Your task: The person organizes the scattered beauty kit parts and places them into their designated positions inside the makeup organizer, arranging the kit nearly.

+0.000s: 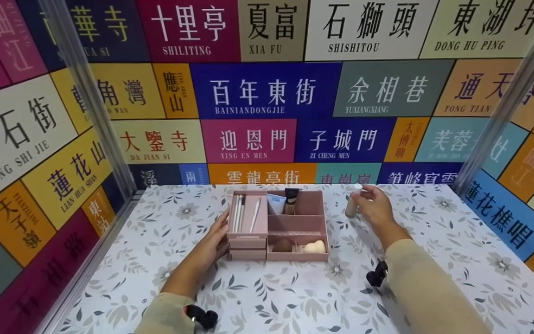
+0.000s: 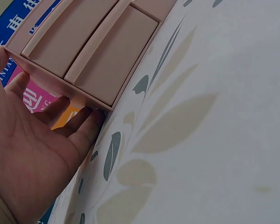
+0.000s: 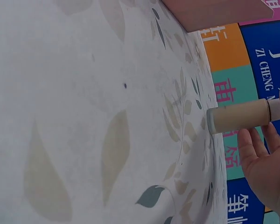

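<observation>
A pink makeup organizer (image 1: 297,256) stands on the table. The fingers of my left hand (image 1: 212,245) rest along its left side; the left wrist view shows the fingertips touching that wall beside two drawers (image 2: 114,51). My right hand (image 1: 374,206) pinches the white cap of a beige foundation bottle (image 3: 238,115), to the right of the organizer. The bottle is nearly upright, its base at or just above the tabletop; which one I cannot tell. White sticks like brushes (image 1: 239,213), a pale blue tube (image 1: 276,204) and a black-capped tube (image 1: 290,206) stand in the organizer.
A brown makeup sponge (image 1: 282,246) and a cream one (image 1: 315,246) lie in the organizer's front compartments. The floral-patterned tabletop (image 1: 304,301) spreads around it. Behind stands a wall of colored sign panels (image 1: 267,90), with metal posts (image 1: 102,120) at the corners.
</observation>
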Demonstrator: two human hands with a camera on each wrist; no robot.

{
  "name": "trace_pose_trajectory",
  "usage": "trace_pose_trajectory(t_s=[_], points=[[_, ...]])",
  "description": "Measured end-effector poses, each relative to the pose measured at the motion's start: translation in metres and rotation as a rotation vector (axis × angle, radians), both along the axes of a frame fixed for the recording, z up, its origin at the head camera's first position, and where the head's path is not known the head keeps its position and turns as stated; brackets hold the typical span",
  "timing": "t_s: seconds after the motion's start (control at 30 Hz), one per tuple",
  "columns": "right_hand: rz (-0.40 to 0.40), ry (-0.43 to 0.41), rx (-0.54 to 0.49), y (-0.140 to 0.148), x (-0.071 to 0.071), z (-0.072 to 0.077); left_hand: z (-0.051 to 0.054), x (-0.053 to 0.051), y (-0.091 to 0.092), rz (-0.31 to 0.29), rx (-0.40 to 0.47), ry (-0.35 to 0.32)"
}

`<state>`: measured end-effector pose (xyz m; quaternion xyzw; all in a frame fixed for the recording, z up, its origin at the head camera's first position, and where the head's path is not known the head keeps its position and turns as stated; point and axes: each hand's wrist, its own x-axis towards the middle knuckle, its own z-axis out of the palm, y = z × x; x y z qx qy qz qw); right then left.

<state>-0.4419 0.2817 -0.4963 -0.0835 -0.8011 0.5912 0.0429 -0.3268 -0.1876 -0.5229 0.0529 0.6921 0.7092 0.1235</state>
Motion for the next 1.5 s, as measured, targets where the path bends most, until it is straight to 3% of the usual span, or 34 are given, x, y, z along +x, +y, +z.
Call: trace_pose_trajectory(t_s=[0.3, 0.57, 0.77, 1.5], points=[[0.015, 0.057, 0.036, -0.001, 0.000, -0.004, 0.001, 0.002, 0.000, 0.023, -0.009, -0.035], [-0.016, 0.117, -0.007, -0.004, 0.008, 0.004, 0.000, 0.002, 0.000, 0.019, 0.008, -0.043], [0.002, 0.147, -0.073, -0.009, 0.025, 0.017, -0.002, 0.000, 0.000, 0.008, 0.011, -0.017], [0.018, 0.227, -0.083, -0.030, 0.066, 0.041, 0.000, 0.000, 0.000, 0.004, -0.004, -0.015]])
